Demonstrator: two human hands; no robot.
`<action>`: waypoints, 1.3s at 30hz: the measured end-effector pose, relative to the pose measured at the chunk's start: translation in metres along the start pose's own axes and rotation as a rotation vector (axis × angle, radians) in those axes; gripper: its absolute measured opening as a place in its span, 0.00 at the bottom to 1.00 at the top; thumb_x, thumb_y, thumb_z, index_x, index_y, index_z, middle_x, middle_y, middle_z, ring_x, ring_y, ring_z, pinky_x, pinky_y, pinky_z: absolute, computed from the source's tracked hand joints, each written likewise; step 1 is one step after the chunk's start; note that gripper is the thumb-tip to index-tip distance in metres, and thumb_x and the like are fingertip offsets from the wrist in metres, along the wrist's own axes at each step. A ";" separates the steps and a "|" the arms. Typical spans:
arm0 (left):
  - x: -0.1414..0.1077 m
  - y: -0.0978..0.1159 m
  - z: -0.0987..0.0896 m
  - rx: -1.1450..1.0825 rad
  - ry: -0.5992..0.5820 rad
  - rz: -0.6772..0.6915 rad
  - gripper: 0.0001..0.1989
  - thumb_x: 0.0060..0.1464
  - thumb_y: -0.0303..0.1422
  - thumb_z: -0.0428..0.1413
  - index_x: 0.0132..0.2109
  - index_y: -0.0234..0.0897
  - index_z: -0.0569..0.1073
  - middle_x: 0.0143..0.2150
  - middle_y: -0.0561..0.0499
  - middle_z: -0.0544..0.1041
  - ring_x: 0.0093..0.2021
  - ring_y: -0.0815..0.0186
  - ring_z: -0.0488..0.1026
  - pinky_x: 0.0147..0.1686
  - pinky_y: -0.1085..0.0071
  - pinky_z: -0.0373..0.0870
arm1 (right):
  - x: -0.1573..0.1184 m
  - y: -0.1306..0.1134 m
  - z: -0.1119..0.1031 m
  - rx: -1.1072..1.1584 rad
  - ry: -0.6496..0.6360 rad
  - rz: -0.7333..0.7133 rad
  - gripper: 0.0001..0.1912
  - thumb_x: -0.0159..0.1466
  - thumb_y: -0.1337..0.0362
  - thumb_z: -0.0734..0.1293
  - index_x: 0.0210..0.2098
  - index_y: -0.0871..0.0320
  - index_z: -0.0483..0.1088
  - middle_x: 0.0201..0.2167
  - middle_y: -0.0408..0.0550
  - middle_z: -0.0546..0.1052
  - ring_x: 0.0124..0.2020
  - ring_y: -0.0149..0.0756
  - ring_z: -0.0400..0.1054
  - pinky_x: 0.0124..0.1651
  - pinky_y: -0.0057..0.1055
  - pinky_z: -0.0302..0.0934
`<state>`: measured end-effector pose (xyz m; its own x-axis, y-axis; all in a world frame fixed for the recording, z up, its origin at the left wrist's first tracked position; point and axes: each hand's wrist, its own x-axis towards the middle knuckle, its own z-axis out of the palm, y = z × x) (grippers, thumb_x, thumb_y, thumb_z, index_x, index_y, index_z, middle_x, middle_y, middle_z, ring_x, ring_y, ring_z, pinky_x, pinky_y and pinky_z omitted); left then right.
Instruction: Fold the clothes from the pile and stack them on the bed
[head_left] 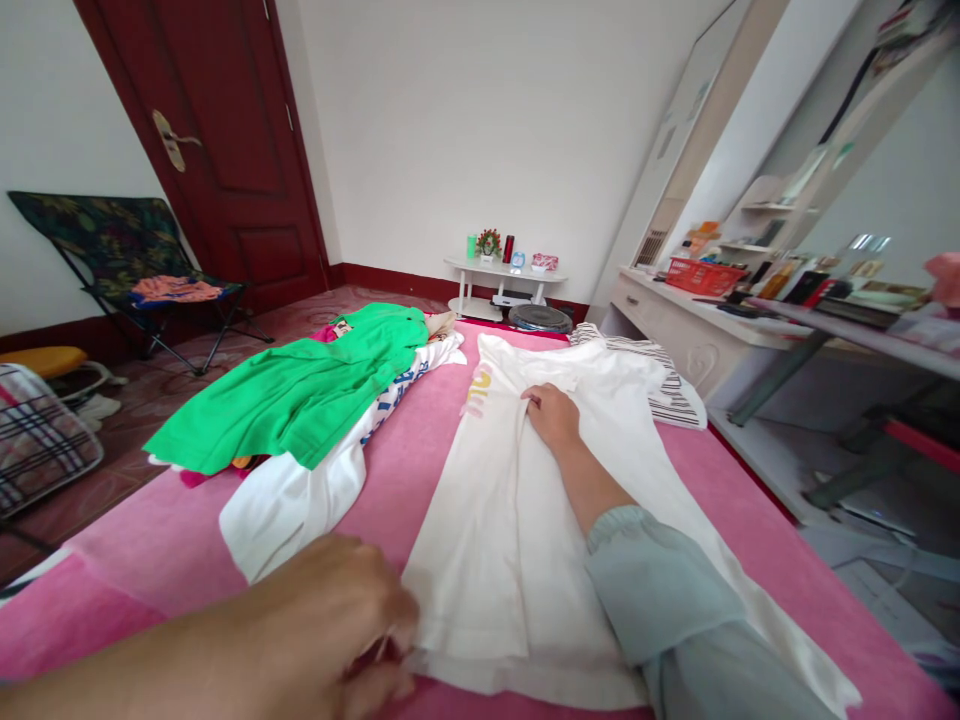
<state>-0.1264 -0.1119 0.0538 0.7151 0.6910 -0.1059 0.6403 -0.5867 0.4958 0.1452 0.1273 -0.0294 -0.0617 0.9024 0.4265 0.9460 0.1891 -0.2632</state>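
A white garment [555, 520] with a yellow and pink print lies spread on the pink bedding [405, 450]. Fingers of my right hand [553, 415] pinch its cloth near the upper middle, and a long fold runs down from there. At the lower left corner of its hem is my left hand [360, 620], somewhat blurred, with the fingers closed on the white edge. To the left lies a green garment [300, 385] on top of other clothes, with a white sleeve [300, 510] reaching toward me.
A striped garment [664, 385] lies beyond the white one at the right. A dressing table [660, 300] with a red basket [703, 275] stands at the right. A folding chair [127, 240] and checked bag [45, 435] are at the left.
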 end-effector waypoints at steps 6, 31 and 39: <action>0.087 0.012 -0.005 0.242 0.096 0.144 0.18 0.58 0.29 0.51 0.54 0.47 0.67 0.43 0.49 0.73 0.38 0.62 0.73 0.33 0.71 0.63 | 0.000 0.004 0.003 0.052 0.007 0.004 0.15 0.58 0.71 0.60 0.37 0.49 0.75 0.35 0.42 0.73 0.36 0.31 0.67 0.35 0.26 0.55; 0.196 -0.018 -0.013 -0.228 -0.040 0.012 0.07 0.53 0.27 0.52 0.36 0.36 0.75 0.29 0.52 0.77 0.28 0.67 0.75 0.28 0.75 0.69 | 0.005 0.012 0.011 0.286 0.168 0.071 0.16 0.53 0.74 0.58 0.38 0.58 0.71 0.39 0.47 0.71 0.35 0.33 0.68 0.39 0.29 0.60; 0.277 -0.084 0.002 0.124 0.553 -0.215 0.24 0.58 0.30 0.50 0.61 0.29 0.61 0.63 0.35 0.60 0.63 0.51 0.56 0.62 0.54 0.51 | 0.011 0.029 0.017 0.436 0.400 0.243 0.13 0.54 0.71 0.58 0.36 0.63 0.70 0.38 0.52 0.70 0.32 0.34 0.66 0.44 0.34 0.63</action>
<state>0.0183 0.1275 -0.0184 0.3351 0.8972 0.2877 0.8063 -0.4310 0.4051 0.1667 0.1496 -0.0469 0.3416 0.7408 0.5783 0.6965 0.2136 -0.6851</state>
